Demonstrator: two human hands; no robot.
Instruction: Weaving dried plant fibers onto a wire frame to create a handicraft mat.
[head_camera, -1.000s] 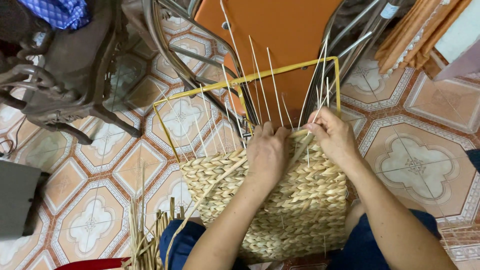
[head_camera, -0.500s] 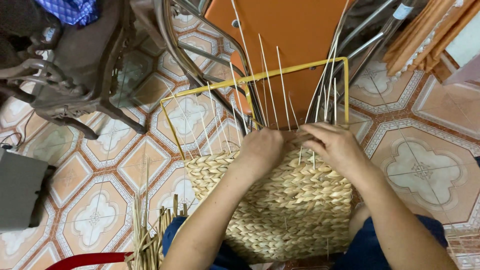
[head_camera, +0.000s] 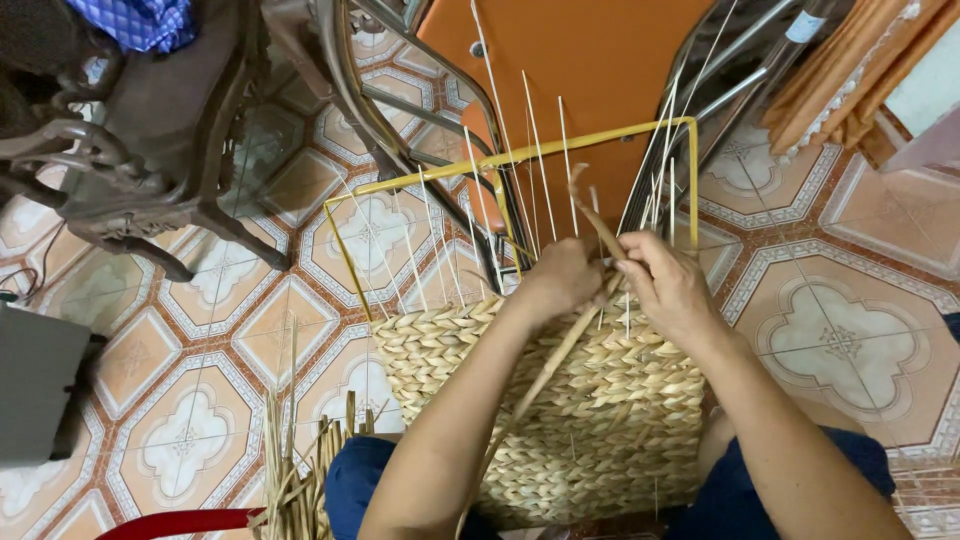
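Basket of plaited pale-straw fibre (head_camera: 560, 400), half woven on a yellow wire frame (head_camera: 590, 140), resting on the lap. Risk: a thin white upright stake (head_camera: 540, 170) may bend or snap under a hard pull. Left hand (head_camera: 560, 280) and right hand (head_camera: 665, 285): fingers curled, pinching 1 tan fibre strand (head_camera: 545, 375) at the woven edge.

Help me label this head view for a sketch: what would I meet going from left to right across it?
Grey box → dark carved wooden chair → bundle of dry reed strands → left hand → right hand → orange curtain.
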